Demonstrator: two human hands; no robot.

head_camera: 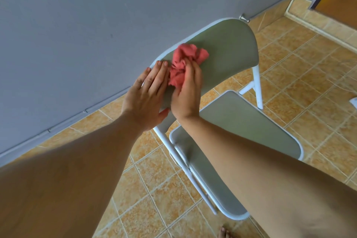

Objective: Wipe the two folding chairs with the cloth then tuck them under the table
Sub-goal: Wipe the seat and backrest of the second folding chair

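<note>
One camera sits on the person's head. It looks forward and down at a slant. The left hand [148,91] and the right hand [188,91] are close, in the middle, on the chair [231,48]. The wall [77,25] fills the far left. The floor [309,83] lies near and to the right.

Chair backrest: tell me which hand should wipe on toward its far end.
Right. The right hand grips the red cloth against the backrest, with bare surface beyond it. The left hand lies flat on the backrest's near edge, holding no cloth.
</note>
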